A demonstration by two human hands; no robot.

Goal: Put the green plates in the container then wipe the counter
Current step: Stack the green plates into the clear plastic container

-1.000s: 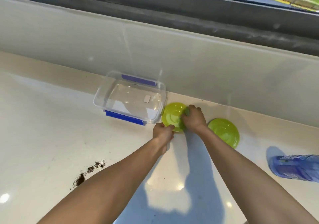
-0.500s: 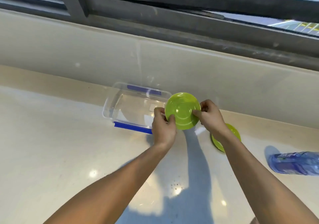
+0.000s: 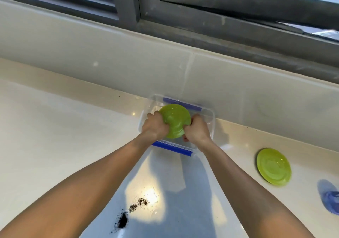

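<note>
A green plate (image 3: 175, 120) is held over the clear plastic container (image 3: 211, 126) with blue clips, which stands by the back wall of the pale counter (image 3: 64, 137). My left hand (image 3: 156, 126) grips the plate's left edge and my right hand (image 3: 198, 130) grips its right edge. The plate is tilted toward me, inside or just above the container's opening. A second green plate (image 3: 273, 166) lies flat on the counter to the right, apart from both hands.
A dark patch of spilled crumbs (image 3: 128, 214) lies on the counter between my forearms. A blue plastic bottle (image 3: 332, 201) lies at the right edge. The tiled wall and a grey window frame rise behind the container.
Both hands lifted the plate off the counter and carried it left, over the container. The view swung left, so the second plate and bottle now sit further right.
</note>
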